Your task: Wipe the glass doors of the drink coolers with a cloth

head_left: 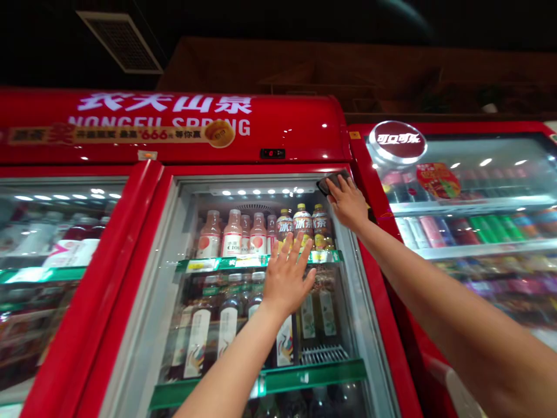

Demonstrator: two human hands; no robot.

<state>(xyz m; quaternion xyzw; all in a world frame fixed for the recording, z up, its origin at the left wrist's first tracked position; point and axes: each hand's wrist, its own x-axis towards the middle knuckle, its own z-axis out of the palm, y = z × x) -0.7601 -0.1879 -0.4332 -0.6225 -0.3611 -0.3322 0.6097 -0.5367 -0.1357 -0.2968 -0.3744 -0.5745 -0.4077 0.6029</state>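
Note:
My left hand [287, 276] lies flat with spread fingers on the glass door [348, 302] of a red Nongfu Spring drinks fridge, holding nothing. Up at the door's top right corner, my right hand [346, 200] presses a dark grey cloth [329, 183] against the glass and frame. Behind the glass stand pink-labelled juice bottles [232, 235] and yellow-capped iced tea bottles [303, 229] on a shelf with a green price strip [261, 262]. Tall dark bottles with white labels [228, 319] fill the shelf below, partly hidden by my left hand and forearm.
The fridge's second glass door [56, 278] stands to the left, with a red frame [130, 249] between the doors. A Coca-Cola branded fridge [474, 203] full of cans and bottles stands directly right. A ceiling vent [119, 43] and a wooden ledge [304, 69] are overhead.

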